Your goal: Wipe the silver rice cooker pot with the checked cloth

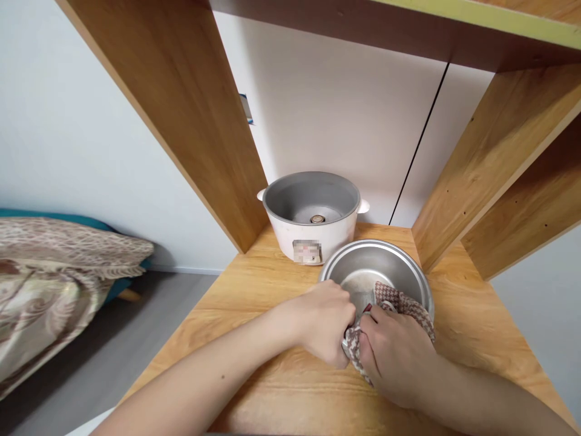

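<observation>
One metal pot [391, 259], one checked cloth [411, 310]

The left hand [325, 320] grips the pot's near edge, the pot lying just beyond it on the desk [252, 292]. Close beside, the right hand [399, 354] clutches the cloth over that edge.

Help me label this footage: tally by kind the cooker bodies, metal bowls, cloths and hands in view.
White cooker body: 1
Metal bowl: 1
Checked cloth: 1
Hands, left hand and right hand: 2
Total: 5
</observation>
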`<control>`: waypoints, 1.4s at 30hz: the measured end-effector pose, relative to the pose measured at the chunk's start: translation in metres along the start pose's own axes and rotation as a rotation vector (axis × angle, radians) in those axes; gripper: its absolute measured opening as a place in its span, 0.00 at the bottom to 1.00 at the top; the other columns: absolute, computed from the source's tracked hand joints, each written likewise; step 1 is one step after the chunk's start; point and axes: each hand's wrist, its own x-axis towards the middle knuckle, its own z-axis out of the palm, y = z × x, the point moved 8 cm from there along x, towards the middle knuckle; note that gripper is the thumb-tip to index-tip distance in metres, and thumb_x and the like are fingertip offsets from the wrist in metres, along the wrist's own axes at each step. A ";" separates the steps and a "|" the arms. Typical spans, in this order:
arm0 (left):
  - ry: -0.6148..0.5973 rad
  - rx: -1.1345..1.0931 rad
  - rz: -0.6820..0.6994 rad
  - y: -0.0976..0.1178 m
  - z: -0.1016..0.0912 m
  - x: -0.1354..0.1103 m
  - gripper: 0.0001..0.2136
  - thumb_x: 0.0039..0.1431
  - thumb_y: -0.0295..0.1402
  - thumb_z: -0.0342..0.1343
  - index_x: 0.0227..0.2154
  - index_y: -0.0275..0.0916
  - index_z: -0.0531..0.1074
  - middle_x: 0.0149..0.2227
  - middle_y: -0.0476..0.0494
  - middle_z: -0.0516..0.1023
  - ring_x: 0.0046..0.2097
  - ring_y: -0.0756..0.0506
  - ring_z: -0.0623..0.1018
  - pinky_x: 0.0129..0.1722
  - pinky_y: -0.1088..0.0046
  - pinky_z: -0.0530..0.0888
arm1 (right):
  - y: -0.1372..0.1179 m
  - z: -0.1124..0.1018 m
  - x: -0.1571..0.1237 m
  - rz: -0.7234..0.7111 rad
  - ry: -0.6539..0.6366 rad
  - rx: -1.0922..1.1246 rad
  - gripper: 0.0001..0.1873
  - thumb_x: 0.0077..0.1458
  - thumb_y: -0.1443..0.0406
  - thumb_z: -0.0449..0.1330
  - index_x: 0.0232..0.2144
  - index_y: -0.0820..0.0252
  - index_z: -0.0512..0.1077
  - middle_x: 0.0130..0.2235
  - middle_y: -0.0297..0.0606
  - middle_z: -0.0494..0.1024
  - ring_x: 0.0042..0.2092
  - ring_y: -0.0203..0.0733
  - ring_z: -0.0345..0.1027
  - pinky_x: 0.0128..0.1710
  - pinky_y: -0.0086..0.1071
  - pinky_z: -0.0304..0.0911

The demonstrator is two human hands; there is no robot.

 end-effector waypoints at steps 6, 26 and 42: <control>-0.002 0.006 0.003 -0.001 0.001 0.000 0.13 0.40 0.45 0.60 0.21 0.41 0.78 0.26 0.37 0.82 0.29 0.36 0.81 0.25 0.64 0.72 | 0.002 -0.003 0.000 -0.034 -0.033 -0.013 0.14 0.65 0.64 0.48 0.35 0.59 0.72 0.38 0.42 0.76 0.37 0.45 0.70 0.33 0.36 0.57; -0.016 -0.030 -0.031 0.002 -0.003 0.001 0.13 0.38 0.45 0.61 0.20 0.40 0.77 0.24 0.37 0.81 0.28 0.34 0.81 0.24 0.62 0.73 | 0.002 0.002 0.000 0.033 0.007 0.019 0.15 0.65 0.64 0.46 0.36 0.58 0.73 0.38 0.42 0.75 0.37 0.47 0.69 0.36 0.39 0.60; -0.005 -0.014 -0.009 0.002 -0.003 0.001 0.13 0.39 0.45 0.60 0.20 0.39 0.77 0.23 0.35 0.80 0.26 0.33 0.80 0.23 0.60 0.73 | -0.004 0.003 0.001 0.021 0.035 -0.005 0.14 0.65 0.63 0.47 0.36 0.59 0.72 0.37 0.43 0.76 0.35 0.46 0.69 0.33 0.38 0.59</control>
